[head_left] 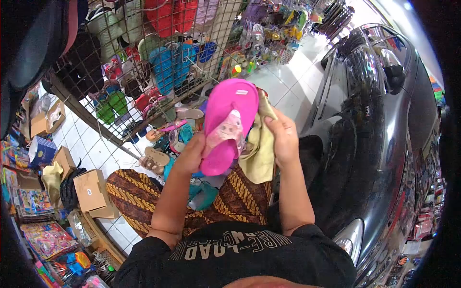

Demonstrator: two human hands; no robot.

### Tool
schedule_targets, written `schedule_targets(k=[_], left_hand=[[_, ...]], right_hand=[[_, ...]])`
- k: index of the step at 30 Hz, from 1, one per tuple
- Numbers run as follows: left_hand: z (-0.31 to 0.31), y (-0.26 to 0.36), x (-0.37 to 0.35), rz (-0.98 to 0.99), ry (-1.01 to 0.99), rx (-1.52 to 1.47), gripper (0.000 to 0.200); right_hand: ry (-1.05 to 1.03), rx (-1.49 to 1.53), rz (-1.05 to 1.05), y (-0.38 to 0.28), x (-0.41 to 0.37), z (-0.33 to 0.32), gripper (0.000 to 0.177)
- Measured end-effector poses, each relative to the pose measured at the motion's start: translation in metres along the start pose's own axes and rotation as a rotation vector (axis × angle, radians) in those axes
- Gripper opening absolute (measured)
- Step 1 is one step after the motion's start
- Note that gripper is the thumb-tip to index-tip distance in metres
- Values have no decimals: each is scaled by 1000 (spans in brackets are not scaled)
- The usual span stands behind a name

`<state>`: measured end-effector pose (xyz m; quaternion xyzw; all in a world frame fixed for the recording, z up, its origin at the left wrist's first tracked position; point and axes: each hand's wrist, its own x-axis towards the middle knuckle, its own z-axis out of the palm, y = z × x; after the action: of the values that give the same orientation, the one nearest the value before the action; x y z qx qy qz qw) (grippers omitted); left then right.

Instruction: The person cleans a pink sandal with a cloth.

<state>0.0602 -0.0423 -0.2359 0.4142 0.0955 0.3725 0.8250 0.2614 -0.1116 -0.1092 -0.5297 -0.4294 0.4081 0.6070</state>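
A bright pink flip-flop (228,106) with a pale patterned strap is held up in front of me, sole upright and facing me. My left hand (193,151) grips it by the side near the strap. In my right hand (283,139) is a pale yellow cloth (260,149), pinched between thumb and fingers and hanging beside the flip-flop's right edge. The cloth's far side is hidden behind the flip-flop. Below my hands, several loose sandals (156,158) lie on the floor in front of my knees.
A wire rack (129,62) hung with sandals stands ahead on the left. Close on my right is a black car (355,129). Cardboard boxes (90,189) and packaged toys (48,237) are at the left. More hanging goods (273,33) fill the back.
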Motion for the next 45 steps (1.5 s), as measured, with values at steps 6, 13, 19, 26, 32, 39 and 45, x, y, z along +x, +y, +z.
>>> schedule_targets(k=[6,13,19,26,32,39,45], left_hand=[[3,26,17,64,-377,-506,79],[18,17,13,58,160,-359,73],[-18,33,12,-124,32,-267,78],[-44,-44,33,-409,273,104,56],[-106,-197,-12,-644,525,232,48],[-204,-274,-86,-961,966,196,37],[-247,-301,-97,-883,1167,191,49]], right_hand=[[-365,-409,-193,5,-3,8,34],[-69,-227,-182,21,15,24,37],[-416,-53,-46,47,28,2,32],[228,741,569,170,63,-77,41],[440,622,779,403,70,-152,27],[393,1,650,414,74,-151,22],[-910,-908,572,444,56,-103,62]])
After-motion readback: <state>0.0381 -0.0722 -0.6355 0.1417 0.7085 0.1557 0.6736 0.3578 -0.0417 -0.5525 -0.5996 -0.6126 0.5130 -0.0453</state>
